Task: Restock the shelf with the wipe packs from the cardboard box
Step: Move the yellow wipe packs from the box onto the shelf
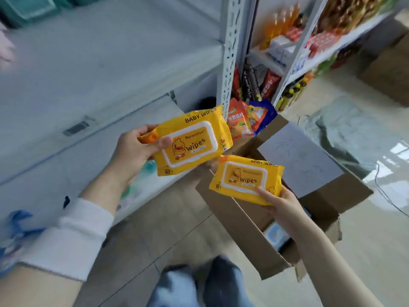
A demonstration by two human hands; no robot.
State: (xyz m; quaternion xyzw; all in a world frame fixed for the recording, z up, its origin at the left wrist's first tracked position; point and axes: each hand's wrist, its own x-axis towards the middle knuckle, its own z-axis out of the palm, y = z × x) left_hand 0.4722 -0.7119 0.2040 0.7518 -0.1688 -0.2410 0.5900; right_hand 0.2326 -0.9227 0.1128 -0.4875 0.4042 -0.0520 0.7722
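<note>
While 1 open cardboard box (254,238) sits on the floor, 2 yellow wipe packs show; left hand (135,149) grips 1 pack (190,140); right hand (281,204) grips the other (245,178).

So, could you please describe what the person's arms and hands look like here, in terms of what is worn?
Both hands are bare: no gloves, rings or watch show on the left hand or the right hand. The left forearm carries a white, soft-looking sleeve pushed up from the wrist, with blurred blue fabric beside it. The right forearm shows no sleeve at all.
</note>
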